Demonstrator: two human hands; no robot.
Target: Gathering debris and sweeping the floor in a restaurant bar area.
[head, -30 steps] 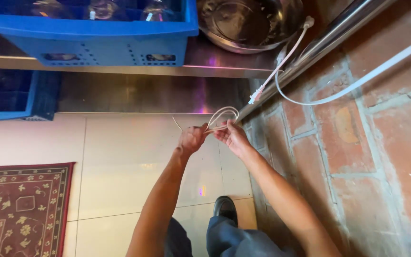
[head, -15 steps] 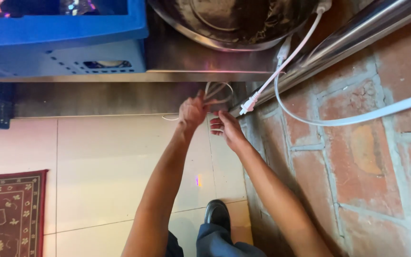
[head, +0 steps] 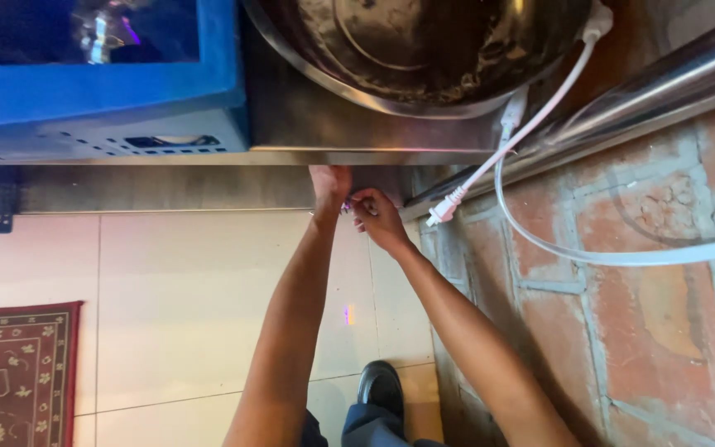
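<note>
Our left hand [head: 329, 187] and right hand [head: 376, 217] meet just under the steel counter's [head: 333, 136] edge, fingers curled together, apparently pinching something thin and pale there; we cannot tell what. We'd best keep both grips close and steady. A smooth white cord [head: 531, 240] loops over rough brick [head: 664, 306] beside glossy tiles [head: 192, 306].

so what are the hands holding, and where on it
Cannot be told: the left hand and right hand meet under the steel counter edge, which hides whatever they pinch.
</note>
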